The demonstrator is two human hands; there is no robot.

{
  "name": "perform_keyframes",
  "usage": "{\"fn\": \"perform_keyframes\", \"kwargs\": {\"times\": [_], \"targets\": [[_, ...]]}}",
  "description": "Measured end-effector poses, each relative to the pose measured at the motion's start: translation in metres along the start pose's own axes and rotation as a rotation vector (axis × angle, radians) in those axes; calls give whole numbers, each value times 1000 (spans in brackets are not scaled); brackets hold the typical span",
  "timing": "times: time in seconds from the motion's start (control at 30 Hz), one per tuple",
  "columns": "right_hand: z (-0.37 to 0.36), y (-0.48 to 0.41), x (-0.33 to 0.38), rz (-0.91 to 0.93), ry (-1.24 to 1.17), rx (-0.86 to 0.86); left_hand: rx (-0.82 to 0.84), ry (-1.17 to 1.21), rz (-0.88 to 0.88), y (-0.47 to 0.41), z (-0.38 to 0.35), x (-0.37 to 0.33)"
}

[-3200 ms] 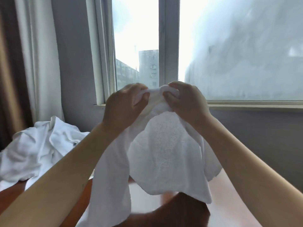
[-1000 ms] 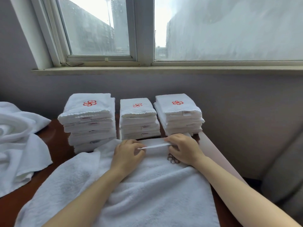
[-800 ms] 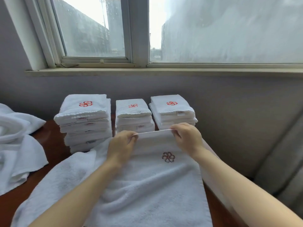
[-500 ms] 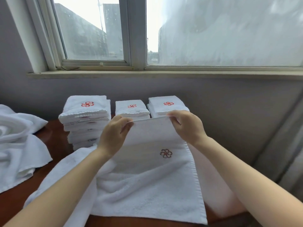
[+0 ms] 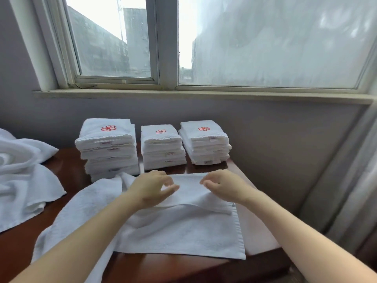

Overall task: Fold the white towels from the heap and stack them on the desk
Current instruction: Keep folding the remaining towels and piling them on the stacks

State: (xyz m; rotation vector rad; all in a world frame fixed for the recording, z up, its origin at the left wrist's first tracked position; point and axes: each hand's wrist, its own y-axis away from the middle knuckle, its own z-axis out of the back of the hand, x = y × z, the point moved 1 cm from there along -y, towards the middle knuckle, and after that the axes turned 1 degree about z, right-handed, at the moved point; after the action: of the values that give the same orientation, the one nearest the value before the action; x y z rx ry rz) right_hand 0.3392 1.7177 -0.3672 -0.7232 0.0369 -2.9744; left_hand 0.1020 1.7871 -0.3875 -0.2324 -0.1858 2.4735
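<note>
At the far left a loose heap (image 5: 22, 176) of white terry towels lies rumpled in soft, thick rolls on a dark, glossy reddish-brown desk (image 5: 71, 168). Right of it, at the far side against the wall, stands the left stack (image 5: 107, 148) of folded towels, square and plump, with a red flower emblem on top and small labels showing along the folded edges.

The left hand (image 5: 151, 188) hovers low over the towel (image 5: 179, 227) being folded, its fingers loosely curled and holding nothing, as far as can be seen. The towel lies in the near middle of the desk. Its far end is turned back as a flat flap, while its left part trails away bunched and unfolded. The pile is nubbly, with a flat woven hem along the right edge.

Behind it is the middle stack (image 5: 162, 148), narrower, with the same emblem. The right hand (image 5: 222, 187) mirrors the left over the flap, fingers relaxed and gripping nothing; whether the tips touch the cloth cannot be told. At the far right is the right stack (image 5: 205, 144).

This looks like the first fold just laid. The next move likely calls for smoothing the flap, gathering the bunched left side, and matching the edges squarely.
</note>
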Motion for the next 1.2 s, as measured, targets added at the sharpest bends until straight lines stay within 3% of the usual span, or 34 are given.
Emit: {"fn": "perform_keyframes", "kwargs": {"times": [0.17, 0.27, 0.63, 0.87, 0.93, 1.03, 1.13, 1.2], "targets": [[-65, -1, 9, -81, 15, -8, 155, 22, -14, -1, -37, -18], [-87, -4, 7, -102, 70, -99, 193, 25, 44, -3, -54, -22], [-47, -11, -76, 34, 140, -36, 171, 71, 204, -37, -79, -90], [-23, -2, -109, 48, 99, -47, 179, 324, 106, -47, -53, -119], [-23, 1, -102, 47, 45, -97, 115, 397, 70, -33, -34, -109], [-24, 11, -70, 177, -110, -252, -130, 415, 9, 0, -2, -83], [-29, 27, -15, 315, -272, -203, -291, 432, 15, 39, 23, -52], [-32, 34, 22, 294, -281, -129, -306, 431, 41, 63, 31, -36]]}}
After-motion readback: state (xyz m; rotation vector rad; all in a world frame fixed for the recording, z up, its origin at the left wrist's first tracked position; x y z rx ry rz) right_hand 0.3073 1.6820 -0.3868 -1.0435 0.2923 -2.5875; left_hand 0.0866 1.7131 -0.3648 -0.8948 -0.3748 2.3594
